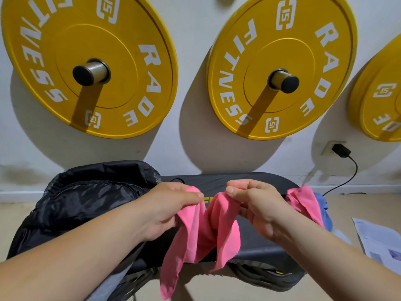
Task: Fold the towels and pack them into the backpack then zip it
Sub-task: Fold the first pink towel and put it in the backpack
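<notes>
My left hand (171, 205) and my right hand (256, 205) are both closed on the same pink towel (195, 235). Each pinches its upper edge between thumb and curled fingers. The two hands are level and near each other, with a short sag of cloth between them. The rest of the towel hangs down in loose folds. Its lower corners drop past the front edge of the worktop (256, 242), the longest one on the left side.

The worktop is dark and padded, with a bit of yellow lettering showing between my hands. The black backpack (86, 198) lies on its left end, just beside my left forearm. Its flap is raised and shiny dark lining shows inside. At the right end, behind my right wrist, a second pink towel (303, 203) lies bunched at the edge. A blue towel (325, 211) touches it on its outer side and hangs over that edge.

On the floor to the right of the worktop lie some printed papers (379, 242). The white wall behind the far edge carries three yellow weight plates (86, 61) on pegs, the third cut off at the right. Low on the wall at the right a black charger (341, 149) sits in a socket, and its cable runs down toward the floor.
</notes>
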`<state>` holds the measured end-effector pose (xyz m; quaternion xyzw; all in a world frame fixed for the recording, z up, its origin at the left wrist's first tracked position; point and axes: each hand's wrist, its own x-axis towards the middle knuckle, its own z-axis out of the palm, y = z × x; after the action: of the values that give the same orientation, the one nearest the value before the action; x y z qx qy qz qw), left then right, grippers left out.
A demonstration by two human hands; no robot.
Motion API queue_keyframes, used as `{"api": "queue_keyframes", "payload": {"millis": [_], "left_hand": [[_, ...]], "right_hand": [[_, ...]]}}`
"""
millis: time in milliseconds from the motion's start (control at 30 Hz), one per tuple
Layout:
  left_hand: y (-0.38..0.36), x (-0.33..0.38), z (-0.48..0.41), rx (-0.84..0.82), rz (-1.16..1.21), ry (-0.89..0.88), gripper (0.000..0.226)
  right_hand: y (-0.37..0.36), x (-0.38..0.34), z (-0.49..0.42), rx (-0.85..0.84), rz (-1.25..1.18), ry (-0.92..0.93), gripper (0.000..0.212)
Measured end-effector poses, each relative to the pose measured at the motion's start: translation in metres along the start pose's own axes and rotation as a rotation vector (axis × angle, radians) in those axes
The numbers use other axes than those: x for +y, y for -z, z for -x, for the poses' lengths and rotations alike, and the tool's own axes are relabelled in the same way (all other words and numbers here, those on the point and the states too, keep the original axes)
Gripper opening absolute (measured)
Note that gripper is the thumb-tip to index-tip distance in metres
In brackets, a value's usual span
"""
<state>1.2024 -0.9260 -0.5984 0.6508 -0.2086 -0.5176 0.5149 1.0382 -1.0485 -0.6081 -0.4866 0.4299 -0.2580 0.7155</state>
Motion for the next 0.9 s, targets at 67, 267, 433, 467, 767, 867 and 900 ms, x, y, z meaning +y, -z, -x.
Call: {"api": "queue_keyframes", "payload": {"millis": [67, 267, 433, 467, 767, 867, 900], "left_hand": [[-0.004, 0.001, 0.000, -0.048, 0.074, -0.004, 0.018], [-0.007, 0.000, -0.001, 0.084, 0.065, -0.031, 0.018], [-0.005, 0.000, 0.002, 0.159, 0.052, -0.020, 0.033], [-0.007, -0.001, 0.001, 0.131, 0.064, -0.027, 0.030], [-0.016, 0.000, 0.003, 0.020, 0.127, -0.054, 0.018], [-0.013, 0.000, 0.003, 0.093, 0.153, -0.050, 0.024], [-0.013, 0.000, 0.004, 0.096, 0.141, -0.040, 0.024]], "right_hand": [[-0.005, -0.002, 0.006, -0.039, -0.007, 0.006, 0.019], [-0.013, -0.007, 0.015, -0.088, -0.007, 0.035, 0.028], [-0.013, -0.007, 0.013, -0.012, 0.047, 0.192, 0.025], [-0.014, -0.006, 0.014, -0.015, 0.065, 0.216, 0.025], [-0.021, -0.003, 0.017, -0.042, 0.172, 0.276, 0.019], [-0.020, -0.004, 0.017, -0.044, 0.159, 0.270, 0.020], [-0.021, -0.004, 0.017, -0.049, 0.161, 0.266, 0.020]]}}
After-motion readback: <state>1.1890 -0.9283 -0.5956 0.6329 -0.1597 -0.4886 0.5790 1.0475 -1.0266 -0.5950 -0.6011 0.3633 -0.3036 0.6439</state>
